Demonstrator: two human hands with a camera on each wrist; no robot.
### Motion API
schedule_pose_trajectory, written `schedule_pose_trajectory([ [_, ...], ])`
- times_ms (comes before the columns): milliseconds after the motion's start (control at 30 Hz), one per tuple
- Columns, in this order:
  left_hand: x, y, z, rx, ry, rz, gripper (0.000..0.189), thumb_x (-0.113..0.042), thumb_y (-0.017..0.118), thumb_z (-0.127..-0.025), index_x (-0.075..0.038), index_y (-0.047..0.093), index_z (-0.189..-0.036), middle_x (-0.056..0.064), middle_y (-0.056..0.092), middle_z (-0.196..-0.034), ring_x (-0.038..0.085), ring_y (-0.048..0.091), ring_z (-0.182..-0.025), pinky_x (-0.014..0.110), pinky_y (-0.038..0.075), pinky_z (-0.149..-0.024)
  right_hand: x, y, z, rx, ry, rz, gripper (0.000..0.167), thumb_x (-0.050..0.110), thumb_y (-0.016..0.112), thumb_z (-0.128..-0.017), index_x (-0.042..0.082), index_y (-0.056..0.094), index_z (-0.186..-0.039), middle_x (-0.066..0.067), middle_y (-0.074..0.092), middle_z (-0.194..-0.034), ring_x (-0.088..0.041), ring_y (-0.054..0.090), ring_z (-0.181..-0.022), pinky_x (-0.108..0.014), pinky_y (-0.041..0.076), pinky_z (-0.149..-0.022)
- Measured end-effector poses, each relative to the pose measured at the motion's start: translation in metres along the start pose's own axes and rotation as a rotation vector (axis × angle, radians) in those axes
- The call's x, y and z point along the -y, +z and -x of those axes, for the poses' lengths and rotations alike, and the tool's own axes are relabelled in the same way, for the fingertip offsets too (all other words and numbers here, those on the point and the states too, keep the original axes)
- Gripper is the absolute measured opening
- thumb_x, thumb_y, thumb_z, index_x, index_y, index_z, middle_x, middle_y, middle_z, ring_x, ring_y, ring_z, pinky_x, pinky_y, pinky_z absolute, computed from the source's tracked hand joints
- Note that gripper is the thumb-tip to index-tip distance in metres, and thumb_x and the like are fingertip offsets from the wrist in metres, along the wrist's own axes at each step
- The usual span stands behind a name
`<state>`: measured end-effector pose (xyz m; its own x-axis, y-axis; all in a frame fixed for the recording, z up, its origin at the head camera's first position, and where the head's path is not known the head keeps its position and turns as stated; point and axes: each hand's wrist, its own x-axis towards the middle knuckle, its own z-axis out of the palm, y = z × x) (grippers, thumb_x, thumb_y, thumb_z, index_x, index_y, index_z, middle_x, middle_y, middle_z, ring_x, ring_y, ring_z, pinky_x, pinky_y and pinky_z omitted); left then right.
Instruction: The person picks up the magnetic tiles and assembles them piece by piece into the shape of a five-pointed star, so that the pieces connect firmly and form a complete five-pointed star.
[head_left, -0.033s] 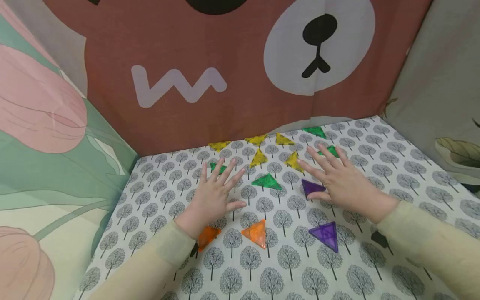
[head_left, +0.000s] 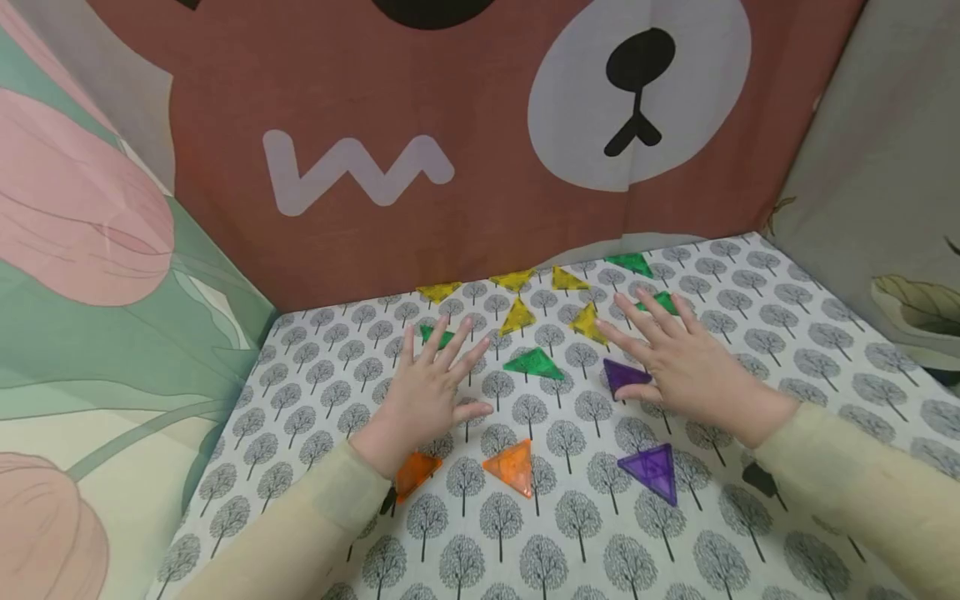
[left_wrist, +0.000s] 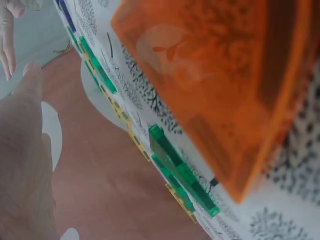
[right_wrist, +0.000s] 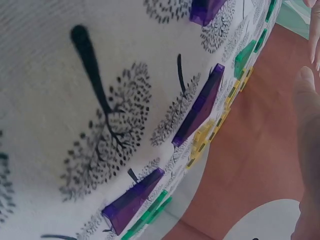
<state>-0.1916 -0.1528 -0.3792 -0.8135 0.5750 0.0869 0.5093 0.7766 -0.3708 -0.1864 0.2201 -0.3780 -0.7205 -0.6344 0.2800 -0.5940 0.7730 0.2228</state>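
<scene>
My left hand [head_left: 423,392] is held palm down with its fingers spread. Beyond its fingertips lies a green triangular tile [head_left: 437,337], partly covered by them. An orange triangular tile [head_left: 417,475] shows beside the left wrist and looms large in the left wrist view. A second orange tile [head_left: 513,468] lies to its right. My right hand [head_left: 686,367] has its fingers spread too and holds nothing. Its thumb overlaps a purple triangular tile [head_left: 622,375], and a green tile [head_left: 658,303] peeks out behind its fingers. Another purple tile [head_left: 654,472] lies nearer me.
Several yellow triangular tiles [head_left: 517,317] lie toward the back of the tree-print cloth [head_left: 570,550]. A green tile [head_left: 535,363] sits between the hands, another [head_left: 631,264] at the back edge. A brown bear-print curtain [head_left: 337,250] hangs behind, with a flowered curtain [head_left: 82,200] on the left.
</scene>
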Motion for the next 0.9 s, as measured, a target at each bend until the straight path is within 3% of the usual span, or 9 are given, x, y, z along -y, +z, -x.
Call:
schedule_pose_trajectory([
  [300,-0.001,-0.003,0.001,-0.019,-0.012,0.027,0.091,-0.081,0.030,-0.089,-0.032,-0.002,-0.158,0.003,-0.017,-0.163,0.033,-0.019,-0.146,0.065,-0.016,-0.109,0.001,-0.004,0.008,-0.019,0.022,-0.028,0.090,0.062,0.062,-0.087,0.020,0.027,-0.158,-0.012,-0.006,-0.164,-0.035,-0.008,-0.148,-0.060,-0.001,-0.116],
  [533,-0.005,-0.006,-0.002,-0.022,-0.015,0.066,0.090,-0.080,0.029,-0.089,-0.032,-0.002,-0.158,0.003,-0.012,-0.164,0.031,-0.019,-0.146,0.064,-0.016,-0.110,-0.005,-0.007,0.016,0.011,0.087,-0.041,0.091,0.063,0.062,-0.088,0.022,0.023,-0.159,-0.010,-0.010,-0.164,-0.032,-0.011,-0.148,-0.056,-0.009,-0.116],
  [700,-0.017,-0.019,-0.013,-0.001,0.002,0.133,0.089,-0.079,0.031,-0.090,-0.032,-0.001,-0.159,0.002,-0.016,-0.163,0.030,-0.015,-0.147,0.062,-0.014,-0.111,-0.014,-0.010,0.026,0.014,0.125,-0.057,0.091,0.062,0.062,-0.088,0.021,0.023,-0.159,-0.009,-0.008,-0.164,-0.032,-0.009,-0.148,-0.054,-0.012,-0.116],
  [900,-0.042,-0.037,-0.033,0.062,0.044,0.180,0.088,-0.078,0.029,-0.091,-0.033,-0.008,-0.157,-0.001,-0.022,-0.161,0.027,-0.013,-0.148,0.057,-0.015,-0.113,-0.028,-0.014,0.040,0.046,0.149,-0.030,0.088,0.058,0.063,-0.090,0.018,0.025,-0.158,-0.014,-0.002,-0.164,-0.031,-0.009,-0.148,-0.051,-0.014,-0.115],
])
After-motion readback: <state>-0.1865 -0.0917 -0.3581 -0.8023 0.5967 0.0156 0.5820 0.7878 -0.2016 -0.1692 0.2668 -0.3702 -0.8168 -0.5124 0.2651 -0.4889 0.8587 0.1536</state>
